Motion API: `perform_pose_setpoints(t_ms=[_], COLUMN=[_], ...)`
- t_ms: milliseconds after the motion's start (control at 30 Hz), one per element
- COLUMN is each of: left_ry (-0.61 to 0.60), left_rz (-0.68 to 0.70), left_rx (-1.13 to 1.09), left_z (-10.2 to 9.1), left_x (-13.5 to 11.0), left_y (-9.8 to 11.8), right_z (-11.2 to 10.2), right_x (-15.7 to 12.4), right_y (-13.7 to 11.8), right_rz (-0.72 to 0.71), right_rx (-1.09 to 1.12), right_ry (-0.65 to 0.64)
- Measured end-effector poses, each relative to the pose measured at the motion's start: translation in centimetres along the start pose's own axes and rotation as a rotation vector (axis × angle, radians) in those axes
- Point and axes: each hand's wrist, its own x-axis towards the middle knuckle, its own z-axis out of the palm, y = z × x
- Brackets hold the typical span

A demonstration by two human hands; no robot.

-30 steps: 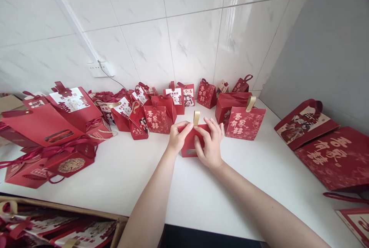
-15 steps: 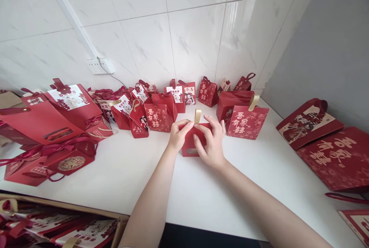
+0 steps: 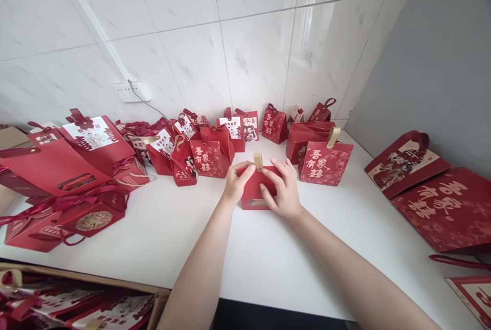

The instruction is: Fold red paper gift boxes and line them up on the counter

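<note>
A small red gift box [image 3: 253, 187] with a gold ribbon handle [image 3: 258, 160] stands on the white table [image 3: 261, 253], in the middle. My left hand [image 3: 237, 182] grips its left top edge, fingers curled. My right hand [image 3: 283, 190] is wrapped over its right side and front, fingers pressed on the top flap. Just behind stand other red boxes with gold characters, one to the left [image 3: 205, 158] and one to the right [image 3: 325, 161].
Many red gift boxes line the tiled wall. Larger red boxes [image 3: 57, 166] pile at the left. Flat red bags [image 3: 441, 202] lie at the right. A cardboard carton [image 3: 76, 299] of flat packs sits below the front edge. A wall socket [image 3: 132, 91] hangs at left.
The gold handle now stands lower and shorter above the box. My right hand has pressed down closer onto the box top. The box stays in place.
</note>
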Motion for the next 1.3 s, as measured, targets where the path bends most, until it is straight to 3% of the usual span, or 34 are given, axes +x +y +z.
perform_pose_setpoints(t_ms=[333, 733, 1300], left_ry=[0.052, 0.167, 0.122], left_rz=[-0.123, -0.119, -0.090], left_rx=[-0.057, 0.023, 0.039], left_z=[0.3, 0.8, -0.3], left_x=[-0.1, -0.1, 0.1], left_y=[-0.9, 0.3, 0.8], right_z=[0.4, 0.4, -0.2], right_x=[-0.7, -0.5, 0.1], right_y=[0.8, -0.5, -2.7], right_rz=[0.035, 0.100, 0.165], right_rx=[0.083, 0.077, -0.028], right_ry=[-0.026, 0.007, -0.129])
